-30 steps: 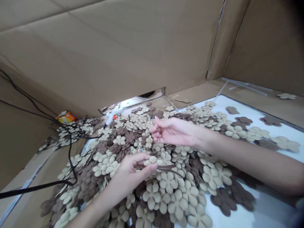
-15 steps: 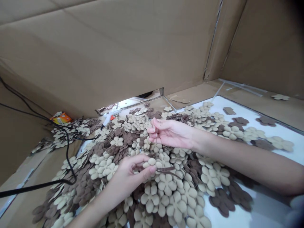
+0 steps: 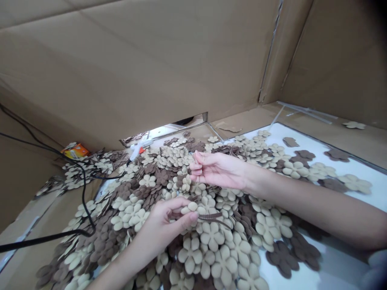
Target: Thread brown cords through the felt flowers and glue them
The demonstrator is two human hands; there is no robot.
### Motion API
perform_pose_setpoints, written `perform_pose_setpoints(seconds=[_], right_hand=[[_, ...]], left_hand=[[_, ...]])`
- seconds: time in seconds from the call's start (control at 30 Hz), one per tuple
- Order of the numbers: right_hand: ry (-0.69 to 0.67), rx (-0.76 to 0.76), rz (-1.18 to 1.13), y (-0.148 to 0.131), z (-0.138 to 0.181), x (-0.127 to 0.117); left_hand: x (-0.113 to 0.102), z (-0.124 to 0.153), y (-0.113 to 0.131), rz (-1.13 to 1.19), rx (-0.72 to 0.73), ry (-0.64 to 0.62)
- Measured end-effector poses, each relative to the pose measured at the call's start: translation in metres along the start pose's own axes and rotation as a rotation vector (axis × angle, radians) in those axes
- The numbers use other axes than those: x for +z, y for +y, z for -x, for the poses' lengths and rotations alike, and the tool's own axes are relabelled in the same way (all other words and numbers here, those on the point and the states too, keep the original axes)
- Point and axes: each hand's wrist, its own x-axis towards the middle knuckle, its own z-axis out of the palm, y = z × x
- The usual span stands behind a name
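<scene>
Between the thumb and fingers of my left hand (image 3: 172, 219) is a cream fabric flower (image 3: 192, 207), held low over the pile. A brown patterned ribbon (image 3: 211, 216) sticks out to the right from beside that flower. Slightly above and to the right, my right hand (image 3: 216, 167) has its thumb and fingertips pinched together; whatever they hold is too small to make out. Under both hands spreads a heap of cream and brown fabric flowers (image 3: 223, 264). Just behind my right wrist lies a bundle of brown ribbons (image 3: 228, 150).
A white glue gun (image 3: 136, 151) with a red trigger lies at the back of the heap. Its black cable (image 3: 86, 201) loops along the left. An orange packet (image 3: 76, 151) sits back left. Cardboard walls (image 3: 136, 72) enclose the surface, with a slot at the base of the back one.
Both hands keep nearly the same pose and place. The whole view has shifted very slightly.
</scene>
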Motion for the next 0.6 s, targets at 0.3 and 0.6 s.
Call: perform_pose_setpoints(seconds=[0.3, 0.6], right_hand=[[0.043, 0.058, -0.026, -0.0038, 0.0011, 0.0027], [0.067, 0.069, -0.009, 0.0001, -0.0005, 0.0030]], left_hand=[[0.0003, -0.0023, -0.0006, -0.023, -0.007, 0.014], [-0.0009, -0.0025, -0.0039, -0.024, -0.007, 0.000]])
